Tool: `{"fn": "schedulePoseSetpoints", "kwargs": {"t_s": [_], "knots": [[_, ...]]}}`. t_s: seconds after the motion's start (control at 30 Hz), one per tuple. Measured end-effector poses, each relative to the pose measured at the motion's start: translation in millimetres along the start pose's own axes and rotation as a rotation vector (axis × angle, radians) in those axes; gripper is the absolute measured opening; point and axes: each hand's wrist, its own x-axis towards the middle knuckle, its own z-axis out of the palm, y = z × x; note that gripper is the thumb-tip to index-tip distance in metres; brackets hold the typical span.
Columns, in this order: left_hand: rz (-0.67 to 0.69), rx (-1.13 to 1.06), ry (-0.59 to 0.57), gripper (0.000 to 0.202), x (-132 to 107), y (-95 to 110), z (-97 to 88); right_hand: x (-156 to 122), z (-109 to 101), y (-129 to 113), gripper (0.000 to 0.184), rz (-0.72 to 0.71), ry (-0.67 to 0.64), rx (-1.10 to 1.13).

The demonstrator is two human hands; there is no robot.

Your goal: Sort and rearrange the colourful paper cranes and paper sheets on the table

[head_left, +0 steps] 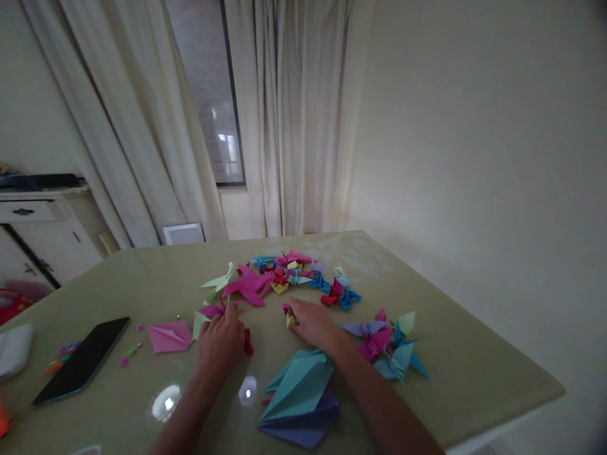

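My left hand (220,338) is curled low over the table, its fingertips at a magenta folded-paper piece (212,310). A pale green piece (200,323) and a red piece (248,343) show on either side of it; what its fingers grip is hidden. Between the fingers of my right hand (310,321) is a small yellow and magenta origami piece (289,319). Beyond both hands lies a pile of colourful origami, including a large magenta piece (251,285) and a red one (281,275). Larger teal folded paper (301,382) lies over purple paper (303,422) near my right forearm.
Several origami cranes, one light blue (397,362), are grouped at the right. Leftward are a pink folded paper (169,336), small beads (131,351), a dark tablet (83,360) and a white object (14,351). The table's right edge (467,309) runs along the wall.
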Motion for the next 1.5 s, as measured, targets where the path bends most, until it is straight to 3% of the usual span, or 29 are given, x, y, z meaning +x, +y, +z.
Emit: {"fn": "schedulePoseSetpoints", "kwargs": {"t_s": [0.13,0.3,0.57,0.8,0.9,1.07,1.17,1.3,1.4,1.5], "knots": [[-0.123,0.066,0.016,0.038,3.3,-10.2,-5.2,-1.7,2.5,3.7,0.055,0.045,-0.002,0.032],[-0.206,0.055,-0.021,0.046,7.5,-27.4,-3.6,-2.1,1.3,4.5,0.029,0.066,-0.019,0.018],[-0.183,-0.032,0.011,0.045,13.0,-35.9,1.6,-7.8,-7.6,3.1,0.024,0.064,-0.022,-0.012],[-0.123,-0.172,0.192,0.037,9.0,-24.1,-5.2,-9.8,-9.3,1.6,0.026,0.063,-0.025,-0.039],[-0.079,-0.260,0.253,0.032,5.6,-13.3,-4.7,-10.6,-20.0,6.2,0.029,0.156,0.105,-0.046],[0.154,-0.358,0.338,0.026,-2.0,4.6,4.9,-11.6,-39.4,17.1,0.048,0.363,0.562,-0.003],[0.289,-0.387,0.358,0.024,-5.5,11.8,9.2,-14.1,-38.2,9.2,0.038,0.165,0.625,0.166],[0.415,-0.494,0.347,0.025,-8.7,17.7,9.1,-17.7,-24.7,-17.2,0.032,-0.215,0.396,0.283],[0.479,-0.544,0.356,0.026,-10.6,21.0,8.1,-17.6,-19.5,-32.2,0.018,-0.291,0.316,0.223],[0.482,-0.557,0.330,0.026,-10.0,20.2,6.5,-20.6,-26.8,-33.2,0.008,-0.261,0.346,0.214]]}}
